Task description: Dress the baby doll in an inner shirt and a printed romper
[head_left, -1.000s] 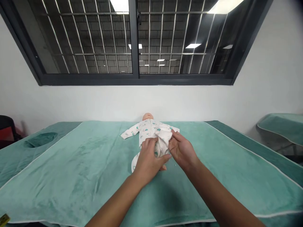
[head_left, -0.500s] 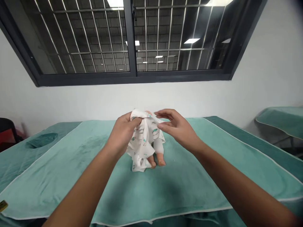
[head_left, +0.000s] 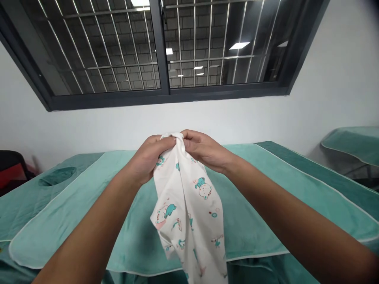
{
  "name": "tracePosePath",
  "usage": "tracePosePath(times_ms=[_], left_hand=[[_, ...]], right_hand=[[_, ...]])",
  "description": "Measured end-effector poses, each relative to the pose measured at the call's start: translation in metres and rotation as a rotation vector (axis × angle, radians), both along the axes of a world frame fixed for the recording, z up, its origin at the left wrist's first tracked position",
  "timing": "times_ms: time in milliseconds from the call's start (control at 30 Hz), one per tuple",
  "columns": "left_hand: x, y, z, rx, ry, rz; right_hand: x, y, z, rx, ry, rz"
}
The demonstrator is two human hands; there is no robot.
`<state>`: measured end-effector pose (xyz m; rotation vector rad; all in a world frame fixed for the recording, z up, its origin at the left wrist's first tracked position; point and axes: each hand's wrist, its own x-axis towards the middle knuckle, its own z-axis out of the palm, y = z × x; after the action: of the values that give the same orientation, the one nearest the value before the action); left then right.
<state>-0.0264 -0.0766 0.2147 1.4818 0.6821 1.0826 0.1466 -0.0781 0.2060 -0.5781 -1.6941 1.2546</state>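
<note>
A white baby garment [head_left: 189, 205], printed with small cartoon animals in teal and pink, hangs in folds from both my hands and runs out past the bottom edge of the view. My left hand [head_left: 152, 156] pinches its bunched top edge from the left. On the other side of that edge, my right hand [head_left: 203, 148] has its thumb and fingers closed on the fabric. Whether the garment is a top or trousers I cannot tell. No part of the doll shows now.
A teal cover [head_left: 251, 221] with white piping lies over the bed, which has a round hole [head_left: 57, 176] at its left. A black and red object [head_left: 13, 171] stands far left. Another teal padded surface [head_left: 352, 144] is far right. Behind are a white wall and a barred window [head_left: 166, 92].
The garment has come up nearer to me and hangs longer, away from the doll's legs, which have gone from view. My right hand has moved left and closed on the cloth.
</note>
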Motion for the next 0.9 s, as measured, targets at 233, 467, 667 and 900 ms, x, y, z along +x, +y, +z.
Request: tracePosePath(times_ms=[233, 467, 667, 900], left_hand=[[-0.004, 0.007, -0.015, -0.026, 0.034, -0.056], [-0.004, 0.021, -0.034, 0.09, 0.263, 0.063], [0.019, 0.018, -0.043, -0.092, 0.051, 0.026], [0.031, 0.005, -0.051, -0.298, -0.073, -0.185]], right_hand=[[0.012, 0.002, -0.008, -0.085, 0.138, -0.097], [0.041, 0.01, -0.034, -0.134, -0.039, -0.174], [0.049, 0.013, -0.048, -0.041, -0.565, -0.035], [0.043, 0.012, -0.046, -0.249, -0.045, -0.169]])
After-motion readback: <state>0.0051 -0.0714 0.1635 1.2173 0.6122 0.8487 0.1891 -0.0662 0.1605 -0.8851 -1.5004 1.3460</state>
